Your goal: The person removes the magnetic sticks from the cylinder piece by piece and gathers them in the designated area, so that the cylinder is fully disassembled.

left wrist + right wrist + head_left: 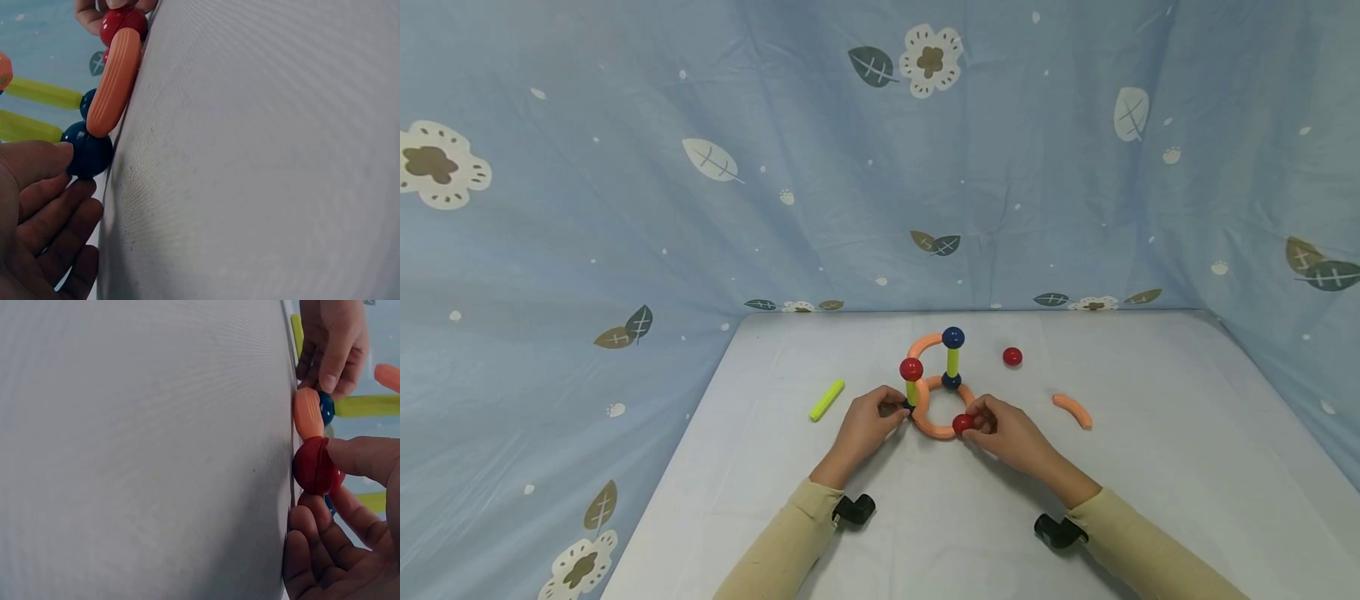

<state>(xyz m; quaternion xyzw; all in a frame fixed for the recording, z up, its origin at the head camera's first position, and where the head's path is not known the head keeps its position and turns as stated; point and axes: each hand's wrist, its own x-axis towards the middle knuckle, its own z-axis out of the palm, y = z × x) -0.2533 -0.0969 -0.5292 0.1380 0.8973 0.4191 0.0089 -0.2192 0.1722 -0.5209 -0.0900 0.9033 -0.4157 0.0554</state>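
A ring of curved orange rods (936, 431) lies on the table, joined by balls. My left hand (872, 421) pinches the dark blue ball (87, 150) at the ring's left side, thumb on top. My right hand (1011, 433) pinches a red ball (312, 465) at the ring's front right, where it meets an orange rod's end (308, 412). Two yellow-green rods stand up from blue balls: the left one carries a red ball (912, 369), the rear one a blue ball (953, 337). An orange arc (925, 342) bridges between these upper balls.
A loose yellow-green rod (827, 400) lies to the left of the structure. Behind it on the right sits a loose red ball (1012, 357), and a curved orange rod (1072, 411) lies farther right. A blue patterned cloth (820, 167) hangs along the white table's (760, 500) back.
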